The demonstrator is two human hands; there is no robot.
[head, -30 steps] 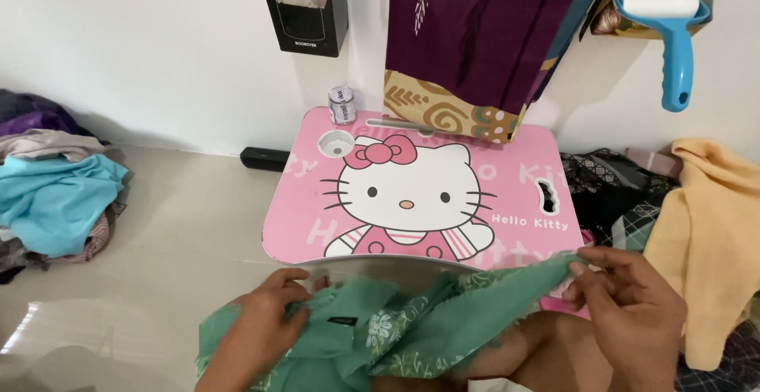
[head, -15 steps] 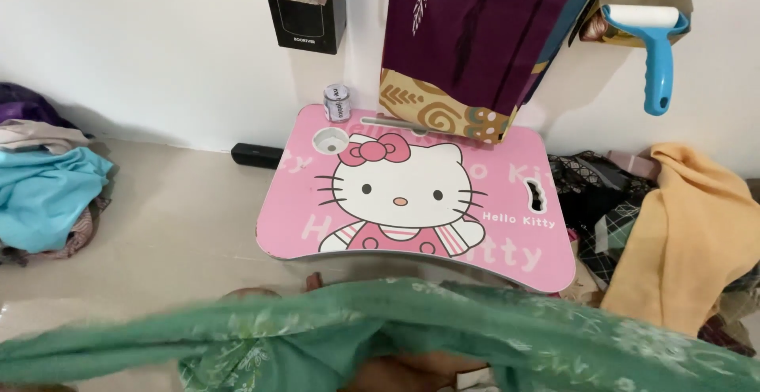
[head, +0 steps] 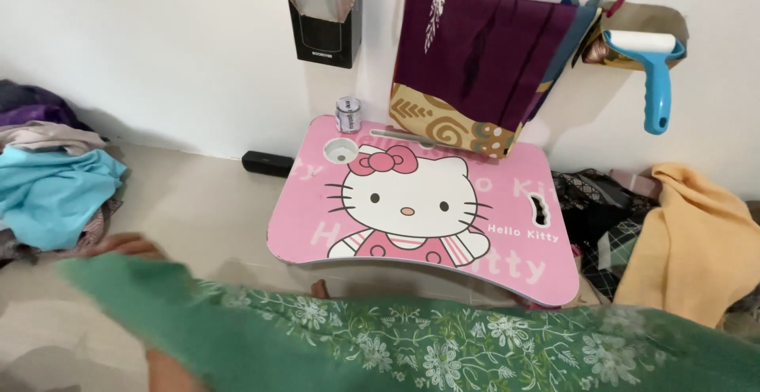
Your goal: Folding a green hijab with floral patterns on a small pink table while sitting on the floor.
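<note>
Below, pink lap table (head: 507,269), beige floor (head: 198,210).

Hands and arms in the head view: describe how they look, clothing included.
Little shows. The left hand is bare: only its fingers peek over the edge of the green floral cloth, with no ring or glove visible. A stretch of bare forearm shows at the bottom edge, with no sleeve or watch on it. The right hand is hidden behind the cloth.
</note>
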